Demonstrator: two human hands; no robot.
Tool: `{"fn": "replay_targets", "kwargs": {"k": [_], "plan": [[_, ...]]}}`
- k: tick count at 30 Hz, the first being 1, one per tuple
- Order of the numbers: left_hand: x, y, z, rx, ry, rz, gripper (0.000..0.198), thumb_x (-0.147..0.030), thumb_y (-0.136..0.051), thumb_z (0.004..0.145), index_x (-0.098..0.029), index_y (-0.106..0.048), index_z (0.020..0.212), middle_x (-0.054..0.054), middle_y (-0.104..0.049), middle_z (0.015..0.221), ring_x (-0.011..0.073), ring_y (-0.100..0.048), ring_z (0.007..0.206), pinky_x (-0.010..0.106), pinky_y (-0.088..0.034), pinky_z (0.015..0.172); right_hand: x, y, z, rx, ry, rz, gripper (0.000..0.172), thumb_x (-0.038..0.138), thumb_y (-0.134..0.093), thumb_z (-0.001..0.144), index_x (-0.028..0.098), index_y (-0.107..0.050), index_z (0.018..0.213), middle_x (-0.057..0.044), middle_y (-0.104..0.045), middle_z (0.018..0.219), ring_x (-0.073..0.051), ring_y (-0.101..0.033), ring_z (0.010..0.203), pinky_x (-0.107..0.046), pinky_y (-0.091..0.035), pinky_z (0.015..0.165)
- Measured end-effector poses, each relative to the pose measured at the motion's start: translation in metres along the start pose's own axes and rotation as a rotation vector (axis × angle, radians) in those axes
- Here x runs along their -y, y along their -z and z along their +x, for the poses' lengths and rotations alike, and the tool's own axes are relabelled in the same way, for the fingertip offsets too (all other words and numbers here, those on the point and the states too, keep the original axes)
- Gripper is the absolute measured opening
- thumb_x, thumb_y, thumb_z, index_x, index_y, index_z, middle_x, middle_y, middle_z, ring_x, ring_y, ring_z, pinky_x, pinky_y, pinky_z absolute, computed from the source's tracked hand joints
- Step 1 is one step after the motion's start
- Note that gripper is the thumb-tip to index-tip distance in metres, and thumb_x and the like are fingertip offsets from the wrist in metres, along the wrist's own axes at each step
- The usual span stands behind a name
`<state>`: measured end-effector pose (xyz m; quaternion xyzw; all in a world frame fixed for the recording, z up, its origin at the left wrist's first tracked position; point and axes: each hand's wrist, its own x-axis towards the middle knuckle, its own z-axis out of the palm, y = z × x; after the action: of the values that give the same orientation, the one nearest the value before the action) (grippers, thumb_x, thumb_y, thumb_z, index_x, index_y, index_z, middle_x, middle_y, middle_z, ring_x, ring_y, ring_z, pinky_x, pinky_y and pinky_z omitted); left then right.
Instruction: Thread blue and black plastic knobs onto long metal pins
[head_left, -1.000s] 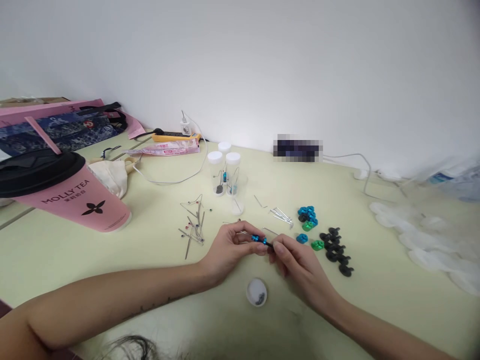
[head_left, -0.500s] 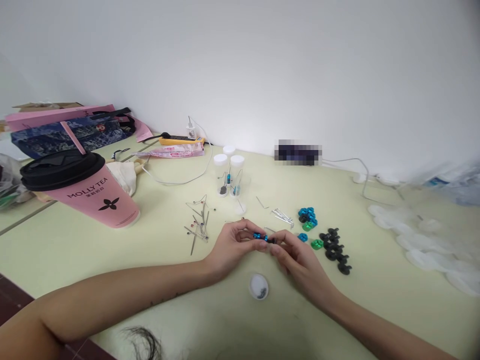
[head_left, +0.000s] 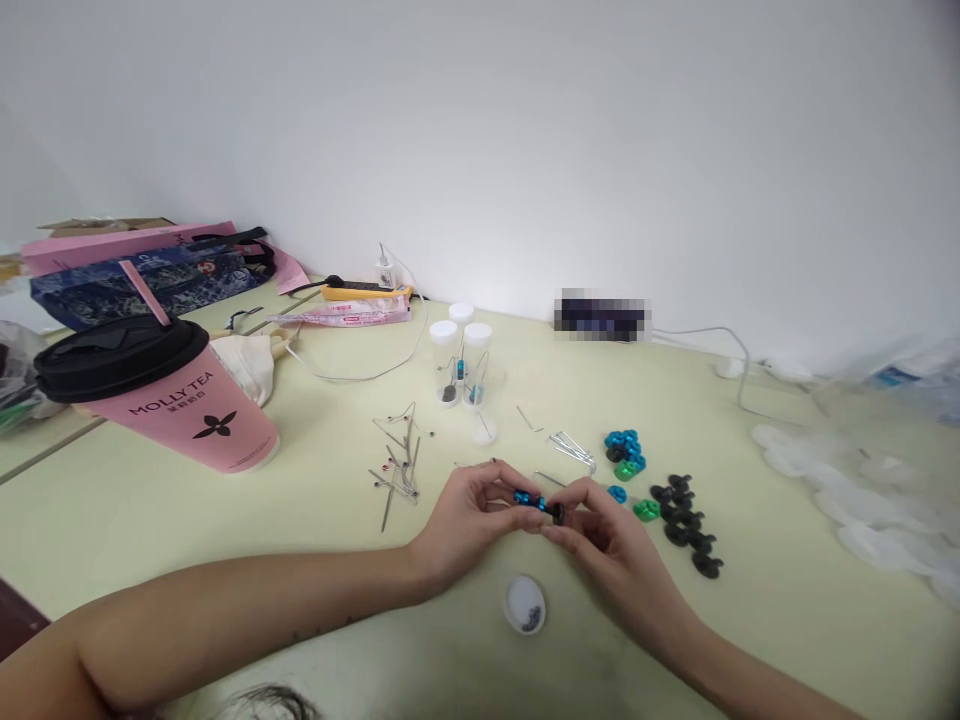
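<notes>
Near the middle of the table, my left hand (head_left: pixel 469 525) is closed around a small shiny blue metal part (head_left: pixel 529 499) between thumb and fingers. My right hand (head_left: pixel 604 540) pinches a black part (head_left: pixel 556 513) at the right end of the blue one. The two parts meet in line, but whether they are joined cannot be made out. Below the hands lies a round white cap (head_left: pixel 517 605) with several tiny grey pieces in it. Right of my right hand are loose blue parts (head_left: pixel 624 440), green parts (head_left: pixel 647 510) and black winged parts (head_left: pixel 681 515).
Hex keys (head_left: pixel 571 448) lie behind my hands. Thin metal rods with small tips (head_left: pixel 401 465) are scattered to the left. White-capped clear tubes (head_left: pixel 444 365) stand farther back. A large pink cup (head_left: pixel 202 410) is at left, clear plastic packaging (head_left: pixel 855 500) at right.
The view has tilted slightly, so everything sits a little lower. Both hands keep hold of the parts; the black piece at the right end shows more.
</notes>
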<state>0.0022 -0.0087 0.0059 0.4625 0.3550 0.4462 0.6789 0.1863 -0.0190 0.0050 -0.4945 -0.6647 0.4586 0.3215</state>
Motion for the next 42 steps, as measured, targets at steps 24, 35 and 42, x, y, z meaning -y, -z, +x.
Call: {"fn": "replay_targets", "kwargs": {"k": [24, 35, 42], "plan": [[0.0012, 0.0001, -0.0002, 0.014, -0.011, 0.013, 0.021, -0.023, -0.078, 0.067, -0.015, -0.068, 0.084, 0.004, -0.070, 0.077, 0.0169, -0.065, 0.074, 0.030, -0.050, 0.074, -0.0001, 0.0008, -0.0003, -0.013, 0.009, -0.014, 0.025, 0.041, -0.059, 0.085, 0.020, -0.051, 0.075, 0.005, -0.042, 0.060, -0.012, -0.038, 0.056, -0.023, -0.029, 0.050], [-0.0005, -0.0001, 0.0012, 0.021, -0.003, 0.027, 0.019, -0.023, -0.078, 0.067, -0.015, -0.068, 0.081, 0.003, -0.068, 0.077, 0.0129, -0.061, 0.069, 0.026, -0.048, 0.069, -0.0014, 0.0014, -0.0009, -0.015, 0.004, 0.012, 0.027, 0.041, -0.059, 0.085, 0.020, -0.049, 0.070, 0.005, -0.044, 0.057, -0.012, -0.040, 0.054, -0.023, -0.030, 0.049], [0.0011, 0.0004, 0.0023, 0.024, 0.010, 0.034, 0.018, -0.021, -0.077, 0.068, -0.014, -0.068, 0.082, 0.004, -0.068, 0.077, 0.0131, -0.061, 0.070, 0.025, -0.048, 0.067, -0.0003, 0.0012, -0.0007, -0.016, -0.011, 0.052, 0.025, 0.038, -0.061, 0.083, 0.019, -0.051, 0.070, 0.005, -0.046, 0.056, -0.011, -0.040, 0.052, -0.022, -0.029, 0.048]]}}
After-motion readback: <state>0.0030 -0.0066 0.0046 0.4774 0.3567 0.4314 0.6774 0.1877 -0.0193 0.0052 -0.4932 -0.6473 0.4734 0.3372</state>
